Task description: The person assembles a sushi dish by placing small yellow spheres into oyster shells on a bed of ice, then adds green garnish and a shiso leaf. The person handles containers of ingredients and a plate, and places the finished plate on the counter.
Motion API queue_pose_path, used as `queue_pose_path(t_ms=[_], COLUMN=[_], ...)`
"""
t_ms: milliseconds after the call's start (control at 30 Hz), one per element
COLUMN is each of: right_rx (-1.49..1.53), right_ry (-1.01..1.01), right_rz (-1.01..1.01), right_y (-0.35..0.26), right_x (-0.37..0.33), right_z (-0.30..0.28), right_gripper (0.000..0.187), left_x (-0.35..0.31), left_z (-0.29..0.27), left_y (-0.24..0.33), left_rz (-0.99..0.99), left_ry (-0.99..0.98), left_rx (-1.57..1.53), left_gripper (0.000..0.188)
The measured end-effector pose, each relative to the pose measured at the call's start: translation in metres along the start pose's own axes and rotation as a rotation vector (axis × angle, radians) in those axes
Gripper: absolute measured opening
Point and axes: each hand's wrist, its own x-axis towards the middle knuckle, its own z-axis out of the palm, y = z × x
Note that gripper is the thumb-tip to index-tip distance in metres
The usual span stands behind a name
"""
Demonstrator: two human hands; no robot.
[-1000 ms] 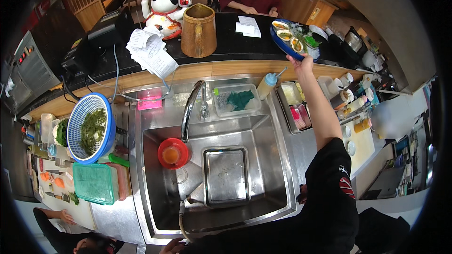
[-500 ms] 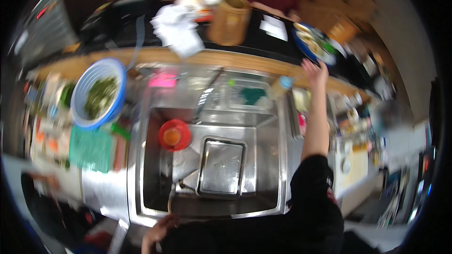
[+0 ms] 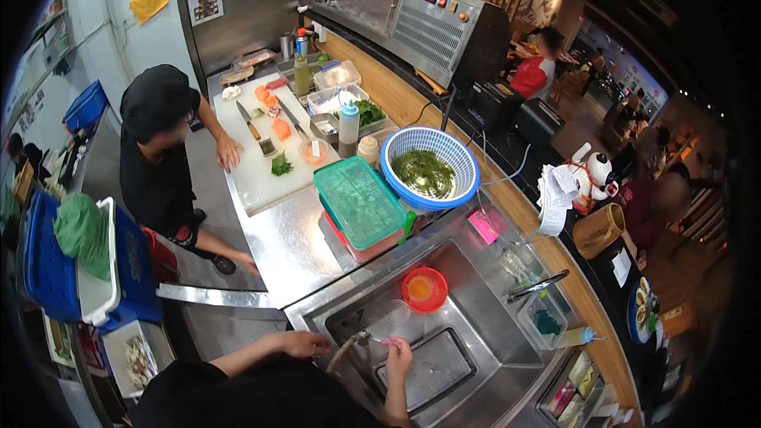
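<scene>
My left hand (image 3: 305, 343) hovers at the sink's front edge, palm down, fingers loosely stretched toward the hose, with nothing visible in it. Over the sink (image 3: 519, 372), my right hand (image 3: 399, 357) has its fingertips drawn together. Whatever they pinch, if anything, is too small to make out. Between the hands, a tan hose (image 3: 345, 351) with a metal end rises from the basin. A rectangular metal tray (image 3: 434, 368) lies on the basin floor beneath my right hand. Behind it sit a red bowl (image 3: 424, 290) with orange contents and a clear round container (image 3: 396, 312).
A green-lidded container (image 3: 361, 202) and a blue-and-white colander (image 3: 396, 160) of greens stand beyond the sink. At left, a co-worker (image 3: 162, 158) in black leans by a cutting board (image 3: 273, 182) with knives and orange pieces. A curved faucet (image 3: 539, 286) juts from the right.
The view has swung left, bringing the co-worker and cutting board into sight. My right arm has come back from the blue plate on the far right ledge to the sink.
</scene>
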Motion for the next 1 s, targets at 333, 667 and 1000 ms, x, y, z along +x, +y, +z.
queue_pose_path(t_ms=[333, 667, 1000], right_rx=[-0.115, -0.156, -0.060], right_ry=[-0.006, 0.464, 0.436], right_rz=[-0.113, 0.001, -0.071], right_y=[-0.049, -0.021, -0.027], right_x=[0.097, 0.068, 0.094], right_z=[0.114, 0.206, 0.223], right_gripper=[0.013, 0.013, 0.024], left_x=[-0.011, -0.042, -0.022], left_z=[-0.192, -0.236, -0.148], left_y=[-0.053, -0.282, -0.436], left_rz=[0.179, -0.817, -0.681], left_ry=[0.373, -0.601, -0.017], left_rx=[-0.149, -0.114, 0.131], left_gripper=[0.043, 0.036, 0.061])
